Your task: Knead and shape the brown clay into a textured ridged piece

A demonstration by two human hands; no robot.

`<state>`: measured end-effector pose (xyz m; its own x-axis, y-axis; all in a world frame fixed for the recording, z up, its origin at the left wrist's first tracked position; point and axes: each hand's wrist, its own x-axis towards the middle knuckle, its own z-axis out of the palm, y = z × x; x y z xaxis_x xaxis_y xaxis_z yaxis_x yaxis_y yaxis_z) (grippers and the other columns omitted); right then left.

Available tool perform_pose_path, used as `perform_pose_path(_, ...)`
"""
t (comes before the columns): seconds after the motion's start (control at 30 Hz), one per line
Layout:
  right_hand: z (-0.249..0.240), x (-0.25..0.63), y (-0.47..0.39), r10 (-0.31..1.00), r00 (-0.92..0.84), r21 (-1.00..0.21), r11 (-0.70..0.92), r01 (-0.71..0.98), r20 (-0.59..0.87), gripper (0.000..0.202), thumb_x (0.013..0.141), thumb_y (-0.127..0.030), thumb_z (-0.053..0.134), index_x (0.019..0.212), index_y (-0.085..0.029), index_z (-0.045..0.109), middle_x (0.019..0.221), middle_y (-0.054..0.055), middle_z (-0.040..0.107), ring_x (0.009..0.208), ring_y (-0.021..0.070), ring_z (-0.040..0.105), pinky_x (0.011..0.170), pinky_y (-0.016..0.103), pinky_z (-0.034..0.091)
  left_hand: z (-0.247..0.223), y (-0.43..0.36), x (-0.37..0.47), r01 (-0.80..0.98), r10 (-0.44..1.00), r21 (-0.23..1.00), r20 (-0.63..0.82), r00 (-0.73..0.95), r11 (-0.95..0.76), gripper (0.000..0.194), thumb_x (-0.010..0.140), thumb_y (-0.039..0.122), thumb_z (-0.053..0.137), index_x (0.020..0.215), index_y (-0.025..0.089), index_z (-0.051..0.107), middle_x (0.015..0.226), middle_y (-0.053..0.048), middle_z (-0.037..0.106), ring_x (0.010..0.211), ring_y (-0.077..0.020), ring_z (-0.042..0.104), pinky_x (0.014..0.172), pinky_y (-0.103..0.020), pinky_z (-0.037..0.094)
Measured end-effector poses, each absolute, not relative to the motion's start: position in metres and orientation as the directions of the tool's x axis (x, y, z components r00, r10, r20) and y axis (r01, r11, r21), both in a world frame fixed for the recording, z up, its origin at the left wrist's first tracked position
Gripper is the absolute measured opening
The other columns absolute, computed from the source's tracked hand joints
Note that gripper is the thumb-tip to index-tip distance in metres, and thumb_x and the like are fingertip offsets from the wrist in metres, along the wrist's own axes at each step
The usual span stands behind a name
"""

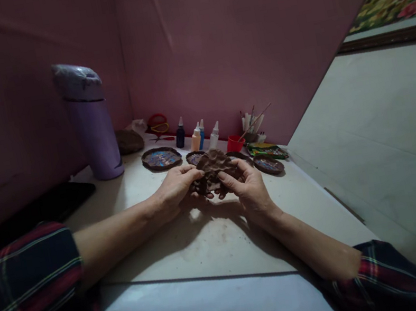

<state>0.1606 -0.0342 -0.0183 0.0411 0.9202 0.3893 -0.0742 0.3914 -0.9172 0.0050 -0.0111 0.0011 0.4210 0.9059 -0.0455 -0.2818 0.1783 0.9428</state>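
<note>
Between both hands, raised a little over the white tabletop [214, 235], is a lumpy, flattened piece of brown clay [215, 167]. My left hand [177, 189] grips its left edge, thumb on top and fingers underneath. On the right side, my right hand [246, 185] pinches the clay with the thumb pressed on its face and fingertips showing below. Just behind the clay lie round, dark-rimmed clay dishes with painted centres: a larger dish [161, 159] to the left, a smaller dish [269, 164] to the right, and others partly hidden by the clay.
A tall purple bottle [92, 127] stands at left, with a brown clay lump [130, 141] behind it. Along the back are scissors [159, 124], small paint bottles [196, 139], a red cup [235, 143], brushes [254, 121] and a green packet [265, 150]. Pink walls [212, 42] enclose the table.
</note>
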Motion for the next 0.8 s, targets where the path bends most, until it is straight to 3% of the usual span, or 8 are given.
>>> perform_pose_path(0.2, -0.0184, 0.1608, -0.0341, 0.920, 0.061, -0.917, 0.392, -0.072, 0.388, 0.031, 0.068, -0.036, 0.072, 0.084, -0.018, 0.053, 0.067, -0.004, 0.061, 0.049, 0.0095, 0.057, 0.041, 0.022, 0.052, 0.0029, -0.0125, 0.0040, -0.319, 0.883, 0.920, -0.057, 0.466, 0.227, 0.006, 0.074, 0.013, 0.051, 0.070, 0.011, 0.056, 0.059, -0.006, 0.061, 0.044, -0.0134, 0.056, 0.042, -0.025, 0.048)
perform_pose_path(0.4, -0.0185, 0.1617, -0.0342, 0.924, 0.067, -0.921, 0.382, -0.080, 0.377, 0.030, 0.069, -0.036, 0.071, 0.086, -0.018, 0.054, 0.068, -0.003, 0.061, 0.049, 0.0098, 0.057, 0.041, 0.023, 0.052, 0.0028, -0.0114, 0.0023, -0.364, 0.858, 0.880, -0.089, 0.506, 0.306, 0.019, 0.079, 0.022, 0.047, 0.081, 0.008, 0.061, 0.064, -0.011, 0.065, 0.050, -0.0164, 0.060, 0.045, -0.027, 0.050)
perform_pose_path(0.57, -0.0189, 0.1620, -0.0342, 0.922, 0.067, -0.919, 0.385, -0.082, 0.380, 0.029, 0.069, -0.035, 0.071, 0.085, -0.018, 0.054, 0.068, -0.003, 0.062, 0.051, 0.0102, 0.057, 0.042, 0.022, 0.052, 0.0023, -0.0115, 0.0030, -0.348, 0.885, 0.910, -0.041, 0.465, 0.225, 0.012, 0.077, 0.020, 0.056, 0.076, 0.009, 0.060, 0.062, -0.007, 0.063, 0.046, -0.0138, 0.058, 0.040, -0.023, 0.048)
perform_pose_path(0.8, -0.0193, 0.1626, -0.0338, 0.919, 0.054, -0.915, 0.393, -0.093, 0.390, 0.027, 0.070, -0.033, 0.071, 0.085, -0.017, 0.054, 0.066, -0.004, 0.061, 0.048, 0.0100, 0.057, 0.041, 0.023, 0.051, 0.0022, -0.0106, 0.0035, -0.317, 0.896, 0.925, -0.054, 0.440, 0.211, 0.006, 0.074, 0.014, 0.053, 0.070, 0.012, 0.057, 0.061, -0.005, 0.062, 0.046, -0.0140, 0.059, 0.044, -0.027, 0.052)
